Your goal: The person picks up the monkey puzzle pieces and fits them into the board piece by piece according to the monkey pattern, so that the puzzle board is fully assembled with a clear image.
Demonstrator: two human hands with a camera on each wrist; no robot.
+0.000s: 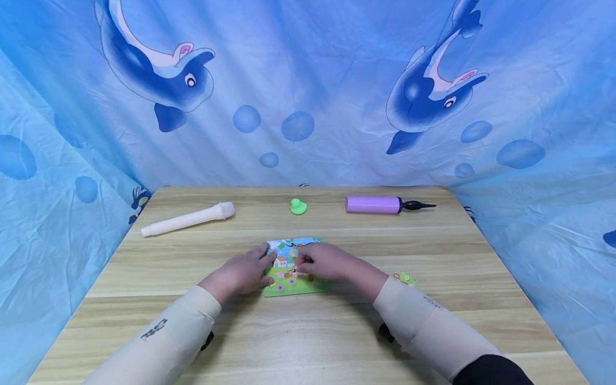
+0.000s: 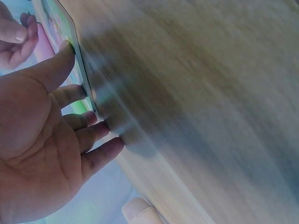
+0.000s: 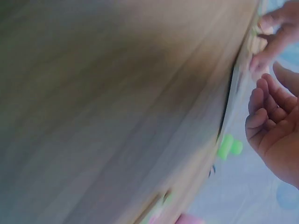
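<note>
A picture puzzle board (image 1: 284,286), printed with a house, flowers and grass, lies flat at the middle of the wooden table. My left hand (image 1: 245,271) rests at its left edge, fingers spread, with the thumb (image 2: 65,53) on the board's rim. Over the right half of the picture is my right hand (image 1: 327,260), its fingers (image 3: 264,98) loosely bent and the thumb held apart from them. Nothing shows between that thumb and the fingers, which cover part of the picture. Beside the right forearm lies a small green printed puzzle piece (image 1: 406,277), partly hidden by the sleeve.
Along the back of the table lie a white toy microphone (image 1: 190,219) at left, a green rubber duck (image 1: 298,207) in the middle and a purple hand pump (image 1: 372,204) at right. A blue dolphin-printed curtain (image 1: 308,69) hangs behind the table and along both sides.
</note>
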